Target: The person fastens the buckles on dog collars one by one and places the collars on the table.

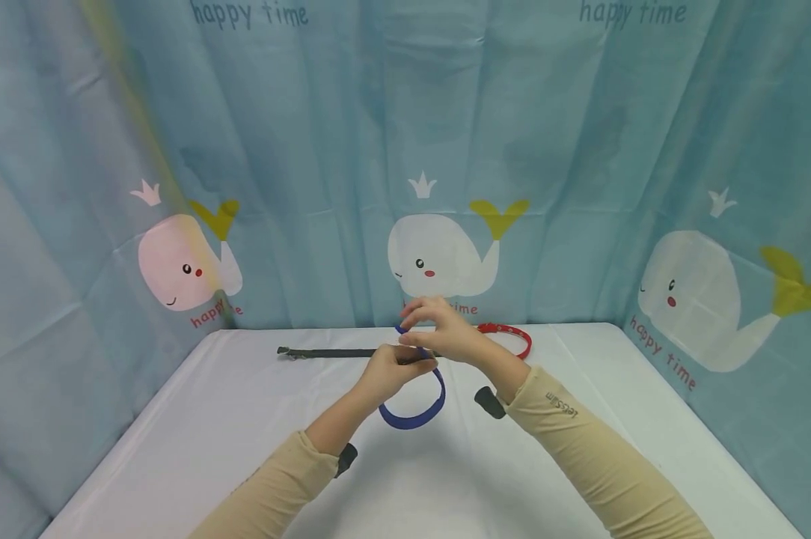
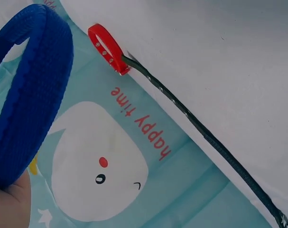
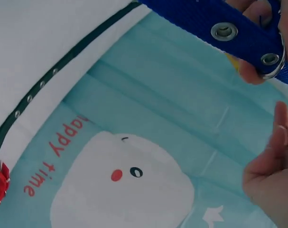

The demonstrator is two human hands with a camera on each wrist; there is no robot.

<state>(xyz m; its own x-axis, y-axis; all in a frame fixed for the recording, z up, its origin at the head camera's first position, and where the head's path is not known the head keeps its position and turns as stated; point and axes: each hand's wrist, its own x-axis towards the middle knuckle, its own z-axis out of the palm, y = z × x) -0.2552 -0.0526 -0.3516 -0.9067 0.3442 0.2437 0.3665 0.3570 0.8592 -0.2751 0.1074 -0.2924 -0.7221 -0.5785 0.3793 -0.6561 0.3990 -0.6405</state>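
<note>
- Head view: both hands meet above the white table (image 1: 580,419), just in front of the dark strap (image 1: 331,352) that lies flat along the back edge. The left hand (image 1: 388,370) is curled round the blue collar (image 1: 415,408), whose loop hangs below the hands, nearer the person than the dark strap. The right hand (image 1: 442,329) pinches the collar's free end. A red collar (image 1: 513,335) lies just beyond the dark strap's right end.
- Left wrist view: the blue collar (image 2: 32,95) curves close to the lens; the red collar (image 2: 107,47) touches the dark strap (image 2: 205,137).
- Right wrist view: the blue collar (image 3: 229,28) shows 2 metal eyelets and a metal ring; fingers (image 3: 272,166) stand partly straight below it.
- Judged step: fastening the blue collar. The next move probably calls for feeding the eyeleted end through the buckle while the left hand steadies the loop.
</note>
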